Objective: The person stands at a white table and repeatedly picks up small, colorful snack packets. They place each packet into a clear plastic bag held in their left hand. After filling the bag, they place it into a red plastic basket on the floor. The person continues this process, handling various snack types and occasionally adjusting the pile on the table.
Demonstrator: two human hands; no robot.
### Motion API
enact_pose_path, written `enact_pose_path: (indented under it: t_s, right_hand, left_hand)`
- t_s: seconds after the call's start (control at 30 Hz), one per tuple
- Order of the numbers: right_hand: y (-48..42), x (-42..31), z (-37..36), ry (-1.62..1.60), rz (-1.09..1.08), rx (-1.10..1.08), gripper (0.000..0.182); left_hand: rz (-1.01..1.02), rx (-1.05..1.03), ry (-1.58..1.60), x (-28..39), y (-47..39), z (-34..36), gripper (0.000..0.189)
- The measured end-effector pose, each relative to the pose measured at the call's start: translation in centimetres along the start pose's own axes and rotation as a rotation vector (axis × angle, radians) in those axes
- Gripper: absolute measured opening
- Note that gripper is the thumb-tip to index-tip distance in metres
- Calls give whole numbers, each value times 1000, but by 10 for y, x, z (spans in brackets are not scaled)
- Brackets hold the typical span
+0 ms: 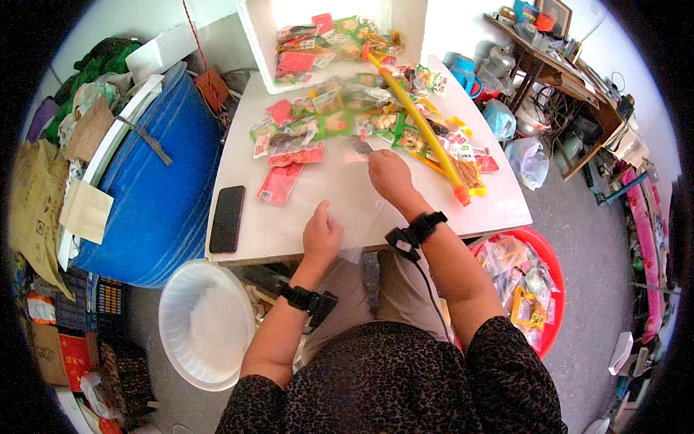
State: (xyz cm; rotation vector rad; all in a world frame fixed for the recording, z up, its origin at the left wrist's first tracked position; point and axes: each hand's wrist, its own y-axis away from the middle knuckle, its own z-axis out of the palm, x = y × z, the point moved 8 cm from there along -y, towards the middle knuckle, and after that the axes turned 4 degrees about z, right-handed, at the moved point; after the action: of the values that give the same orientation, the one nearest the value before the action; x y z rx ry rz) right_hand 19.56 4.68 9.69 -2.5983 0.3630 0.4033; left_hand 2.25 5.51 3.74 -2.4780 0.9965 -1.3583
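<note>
My right hand (pixel 391 172) is over the middle of the white tabletop (pixel 336 228), bent at the wrist, beside a small dark-and-red snack packet (pixel 360 149) that is blurred; whether it grips the packet is unclear. Close to the table's front edge is my left hand (pixel 322 234), thumb raised; a faint transparent plastic bag (pixel 360 222) lies between the hands, and its contact with them is unclear. Small sealed food packets (pixel 295 152) in red, green and yellow spread across the table. A yellow tube with orange ends (pixel 420 119) lies slantwise over them.
A white foam box (pixel 257 49) with more packets stands at the back. A black phone (pixel 227 219) lies at the table's left. Beside the table are a blue barrel (pixel 157 190), a white plastic basin (pixel 206 325) and a red tub (pixel 558 282) of packets. A cluttered wooden desk (pixel 564 65) stands back right.
</note>
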Motion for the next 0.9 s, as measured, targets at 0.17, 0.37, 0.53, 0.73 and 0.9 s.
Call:
enact_pose_path:
  t_s: [0.17,0.37,0.53,0.73,0.9]
  right_hand:
    - [41,-20,-4,-4,-29,-184,5]
    - [73,-42,-7,-390,-91,-339,19]
    - [23,12,11,-487,49,-89,27]
    - [-8,16,51,-392,126,-196,29]
    - [-9,9,58,-348,204,-228,36]
  left_hand:
    - [2,32,-39,-1,-1,-2,41]
    - [-47,32,0,1,0,-4,40]
    - [-25,44,0,1,0,-3,40]
    - [228,-31,-209,23,1,3,36]
    - [302,-173,-230,26,3,10,31]
